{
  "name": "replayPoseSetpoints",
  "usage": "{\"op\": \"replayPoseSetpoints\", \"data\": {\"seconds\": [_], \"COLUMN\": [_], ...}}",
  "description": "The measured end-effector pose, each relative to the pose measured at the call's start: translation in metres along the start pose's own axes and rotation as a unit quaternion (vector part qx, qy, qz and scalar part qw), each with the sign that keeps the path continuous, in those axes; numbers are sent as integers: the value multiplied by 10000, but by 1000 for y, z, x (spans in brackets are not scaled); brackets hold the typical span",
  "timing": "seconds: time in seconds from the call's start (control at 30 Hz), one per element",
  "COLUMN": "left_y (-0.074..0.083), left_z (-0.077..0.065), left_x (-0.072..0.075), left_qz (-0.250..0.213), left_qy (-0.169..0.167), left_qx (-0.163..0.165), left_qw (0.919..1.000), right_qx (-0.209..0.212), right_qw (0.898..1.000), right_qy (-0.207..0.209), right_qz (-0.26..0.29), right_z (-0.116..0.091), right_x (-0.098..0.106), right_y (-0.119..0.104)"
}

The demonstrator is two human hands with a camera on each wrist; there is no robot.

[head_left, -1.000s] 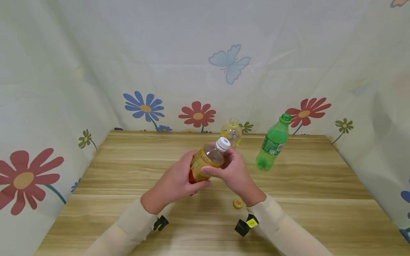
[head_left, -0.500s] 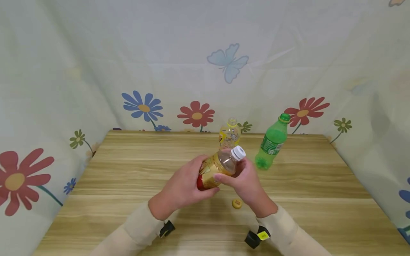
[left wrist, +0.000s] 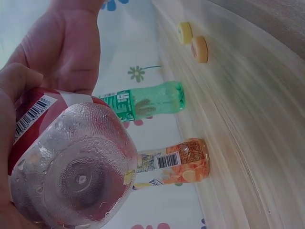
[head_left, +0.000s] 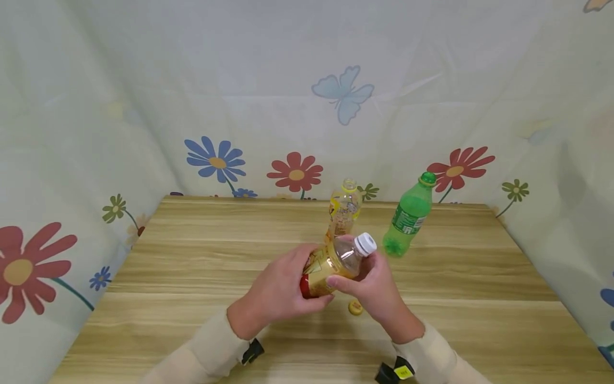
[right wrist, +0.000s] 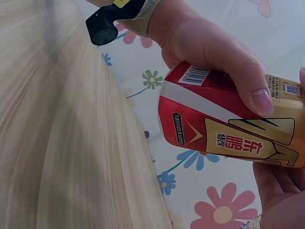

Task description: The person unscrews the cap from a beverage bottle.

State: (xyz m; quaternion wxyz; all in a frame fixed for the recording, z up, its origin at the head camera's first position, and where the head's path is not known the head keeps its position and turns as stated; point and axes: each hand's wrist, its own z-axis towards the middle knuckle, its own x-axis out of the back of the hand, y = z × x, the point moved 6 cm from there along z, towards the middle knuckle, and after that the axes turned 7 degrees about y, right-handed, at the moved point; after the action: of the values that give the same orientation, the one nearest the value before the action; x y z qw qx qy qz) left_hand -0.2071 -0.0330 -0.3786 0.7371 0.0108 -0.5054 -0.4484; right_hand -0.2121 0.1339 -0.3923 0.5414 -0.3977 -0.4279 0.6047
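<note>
Between both hands is a drink bottle (head_left: 322, 273) with a white cap, tilted with the cap toward the upper right. Its label is red and gold in the right wrist view, and its clear base (left wrist: 81, 176) faces the left wrist camera. My left hand (head_left: 280, 285) grips the lower body of the bottle. My right hand (head_left: 376, 290) holds it near the shoulder, with the thumb on the label and the other fingers mostly hidden behind. The white cap (head_left: 366, 244) is on the neck, beyond my right thumb. Below the bottle a yellow cap (head_left: 355, 307) lies on the table.
A clear bottle (head_left: 344, 210) with an orange and yellow label stands uncapped behind the held bottle. To its right stands a green bottle (head_left: 408, 218) with a green cap. An orange cap (left wrist: 199, 49) and a yellow cap lie together on the wooden table (head_left: 192, 240).
Both hands have carried the bottle to the right and nearer to me, and it now leans further right. The standing bottles have not moved.
</note>
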Motion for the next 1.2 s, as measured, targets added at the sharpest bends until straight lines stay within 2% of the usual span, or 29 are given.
{"op": "replayPoseSetpoints", "data": {"seconds": [0.27, 0.43, 0.63, 0.8, 1.03, 1.2], "left_y": [2, 5, 7, 9, 11, 11], "left_z": [-1, 0, -1, -2, -1, -2], "left_x": [-4, -5, -5, -3, -6, -7], "left_qz": [44, 27, -60, 15, 63, -30], "left_qy": [-113, -209, -357, -332, -449, -471], "left_qx": [-166, 56, 350, 474, 390, 323], "left_qw": [9998, 9998, 9987, 9983, 9982, 9984], "right_qx": [151, 277, 575, 705, 1302, 1233], "right_qw": [9997, 9990, 9976, 9958, 9868, 9861], "right_qy": [125, 308, 355, 188, -123, -216], "right_qz": [-127, -151, 117, 552, 954, 1089], "right_z": [-11, -14, -16, -18, -17, -17], "right_x": [4, 7, 6, -1, -4, -5], "right_y": [-1, -4, -8, -12, -17, -15]}}
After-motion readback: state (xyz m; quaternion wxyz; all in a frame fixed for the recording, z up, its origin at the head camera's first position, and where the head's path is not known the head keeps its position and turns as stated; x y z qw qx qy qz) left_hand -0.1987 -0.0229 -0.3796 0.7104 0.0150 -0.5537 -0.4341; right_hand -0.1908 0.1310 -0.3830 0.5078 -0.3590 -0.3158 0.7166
